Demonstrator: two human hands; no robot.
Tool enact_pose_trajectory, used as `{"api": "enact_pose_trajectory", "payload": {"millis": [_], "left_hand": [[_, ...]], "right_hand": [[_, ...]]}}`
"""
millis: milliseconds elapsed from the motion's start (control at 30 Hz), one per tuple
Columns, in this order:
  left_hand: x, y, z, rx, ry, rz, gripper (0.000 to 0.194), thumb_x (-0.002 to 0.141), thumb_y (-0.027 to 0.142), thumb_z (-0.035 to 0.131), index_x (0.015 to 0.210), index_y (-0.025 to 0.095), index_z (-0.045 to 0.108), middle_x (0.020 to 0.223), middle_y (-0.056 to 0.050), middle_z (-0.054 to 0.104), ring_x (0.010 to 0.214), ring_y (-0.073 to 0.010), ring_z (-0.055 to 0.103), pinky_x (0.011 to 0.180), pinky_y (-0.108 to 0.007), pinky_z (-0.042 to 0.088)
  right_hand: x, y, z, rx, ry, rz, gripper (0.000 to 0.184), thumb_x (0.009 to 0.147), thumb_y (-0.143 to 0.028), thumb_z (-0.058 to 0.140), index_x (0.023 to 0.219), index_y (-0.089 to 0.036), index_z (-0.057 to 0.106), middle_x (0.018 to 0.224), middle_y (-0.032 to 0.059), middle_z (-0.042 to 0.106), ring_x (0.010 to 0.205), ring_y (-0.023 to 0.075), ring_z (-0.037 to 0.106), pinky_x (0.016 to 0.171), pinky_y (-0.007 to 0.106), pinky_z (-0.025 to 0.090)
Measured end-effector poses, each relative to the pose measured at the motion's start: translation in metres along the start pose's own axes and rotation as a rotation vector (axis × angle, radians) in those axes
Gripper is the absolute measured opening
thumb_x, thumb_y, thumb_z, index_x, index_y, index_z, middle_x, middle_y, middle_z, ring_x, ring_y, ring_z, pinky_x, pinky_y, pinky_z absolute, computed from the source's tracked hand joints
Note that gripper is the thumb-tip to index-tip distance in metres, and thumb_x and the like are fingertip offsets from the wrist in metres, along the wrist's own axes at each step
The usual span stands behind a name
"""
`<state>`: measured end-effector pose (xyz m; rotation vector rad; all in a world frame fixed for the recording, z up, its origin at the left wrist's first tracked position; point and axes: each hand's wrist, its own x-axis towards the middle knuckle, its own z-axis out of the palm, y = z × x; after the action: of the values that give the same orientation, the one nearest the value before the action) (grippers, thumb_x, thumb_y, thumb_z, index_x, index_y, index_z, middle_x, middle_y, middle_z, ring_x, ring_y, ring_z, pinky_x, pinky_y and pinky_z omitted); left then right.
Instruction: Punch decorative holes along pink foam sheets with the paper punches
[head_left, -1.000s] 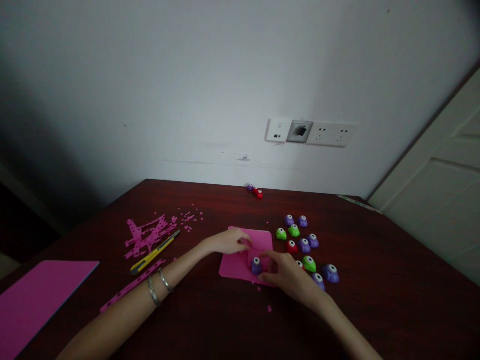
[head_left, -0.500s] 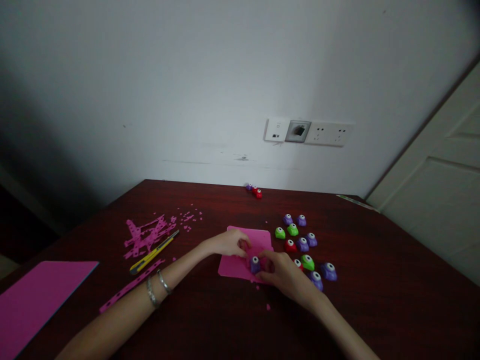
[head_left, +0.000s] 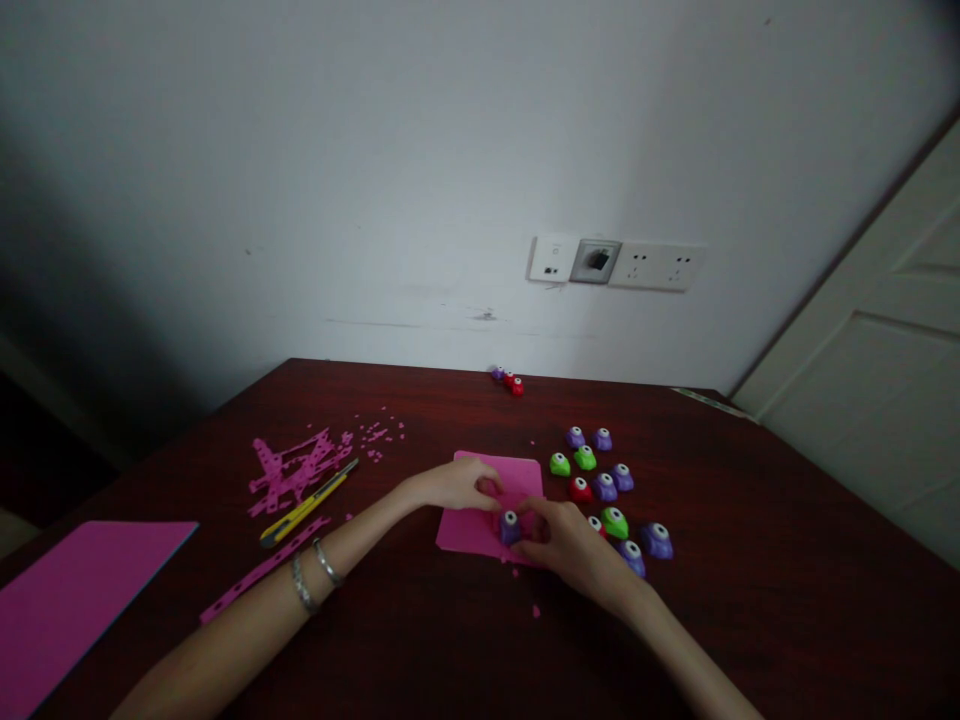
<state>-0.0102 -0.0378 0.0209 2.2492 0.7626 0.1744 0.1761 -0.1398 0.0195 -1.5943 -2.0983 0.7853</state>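
Observation:
A small purple craft paper punch (head_left: 509, 528) with a white, dark-centred button stands on a pink foam or paper sheet (head_left: 466, 535). My right hand (head_left: 562, 540) curls around its right side, thumb at the front and index finger behind, closed on it. From the left, my left hand (head_left: 461, 485) rests on the sheet, its fingers bent and pinching the pink material just behind the punch. The fingertips are partly hidden, and what lies under the punch cannot be seen.
Several purple, green and red punches (head_left: 585, 458) stand at the right, a few more (head_left: 517, 386) by the wall. At left are a yellow utility knife (head_left: 304, 508), punched pink scraps (head_left: 289, 475), a holed strip (head_left: 259, 572) and a large pink sheet (head_left: 82, 590). Wall sockets (head_left: 649, 267) are behind.
Almost nothing differs. Both hands and the purple punch hold the same place on the pink sheet, with only a very slight shift of the fingers.

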Motion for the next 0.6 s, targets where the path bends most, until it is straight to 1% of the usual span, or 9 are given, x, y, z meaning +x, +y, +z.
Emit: {"api": "enact_pose_trajectory", "payload": {"millis": [100,200,267,333,400,500,533,600], "left_hand": [[-0.003,0.003,-0.007,0.034,0.032,0.021,0.031,0.073,0.036,0.062,0.098,0.017,0.065,0.075,-0.001,0.063,0.065,-0.0113,0.054,0.060,-0.022,0.038],[-0.006,0.006,-0.015,0.060,0.045,0.005,0.035,0.074,0.038,0.061,0.101,0.018,0.064,0.067,0.001,0.062,0.058,-0.0104,0.053,0.056,-0.021,0.037],[-0.007,0.007,-0.020,0.061,0.062,0.007,0.032,0.074,0.037,0.061,0.099,0.017,0.065,0.065,0.001,0.062,0.057,-0.0102,0.053,0.056,-0.021,0.037],[-0.007,0.006,-0.022,0.049,0.101,0.021,0.027,0.073,0.033,0.061,0.093,0.016,0.067,0.067,0.000,0.063,0.060,-0.0107,0.055,0.058,-0.021,0.039],[-0.005,0.004,-0.020,0.031,0.158,0.010,0.019,0.073,0.027,0.059,0.085,0.015,0.068,0.070,-0.001,0.065,0.063,-0.0117,0.057,0.060,-0.022,0.041],[-0.001,-0.004,-0.011,-0.019,0.243,-0.086,0.014,0.071,0.022,0.056,0.075,0.012,0.067,0.068,-0.003,0.066,0.062,-0.0125,0.059,0.057,-0.022,0.042],[-0.001,-0.006,-0.007,-0.055,0.252,-0.128,0.014,0.071,0.021,0.056,0.074,0.012,0.066,0.065,-0.002,0.065,0.058,-0.0121,0.058,0.054,-0.022,0.042],[-0.001,-0.010,0.000,-0.162,0.228,-0.216,0.012,0.070,0.020,0.056,0.074,0.011,0.063,0.056,0.000,0.060,0.047,-0.0102,0.054,0.046,-0.020,0.040]], "right_hand": [[0.001,0.003,0.001,0.004,0.007,0.011,0.024,0.071,-0.021,0.064,0.095,-0.021,0.063,0.065,-0.0021,0.060,0.058,0.0119,0.054,0.050,0.020,0.033],[0.001,0.007,0.001,-0.001,0.011,0.018,0.027,0.070,-0.021,0.065,0.097,-0.020,0.063,0.067,-0.0015,0.061,0.059,0.0122,0.055,0.051,0.020,0.035],[0.001,0.008,0.000,0.003,0.012,0.026,0.028,0.070,-0.021,0.065,0.098,-0.020,0.063,0.067,-0.0010,0.062,0.059,0.0122,0.055,0.051,0.021,0.035],[0.001,0.009,-0.001,0.036,0.008,0.029,0.029,0.071,-0.022,0.065,0.099,-0.019,0.063,0.068,-0.0005,0.062,0.059,0.0123,0.055,0.052,0.021,0.036],[0.002,0.011,-0.003,0.080,0.009,0.034,0.030,0.071,-0.024,0.065,0.100,-0.018,0.063,0.069,-0.0002,0.062,0.060,0.0126,0.055,0.052,0.021,0.037],[0.005,0.011,-0.006,0.143,-0.007,0.048,0.028,0.073,-0.026,0.063,0.099,-0.018,0.064,0.069,0.0000,0.061,0.061,0.0130,0.054,0.052,0.021,0.038],[0.006,0.011,-0.006,0.160,-0.017,0.049,0.027,0.073,-0.027,0.062,0.099,-0.017,0.064,0.069,0.0002,0.061,0.062,0.0131,0.055,0.052,0.021,0.038],[0.008,0.010,-0.008,0.176,-0.039,0.040,0.026,0.073,-0.027,0.063,0.097,-0.017,0.064,0.069,-0.0001,0.060,0.062,0.0129,0.054,0.052,0.021,0.038]]}}
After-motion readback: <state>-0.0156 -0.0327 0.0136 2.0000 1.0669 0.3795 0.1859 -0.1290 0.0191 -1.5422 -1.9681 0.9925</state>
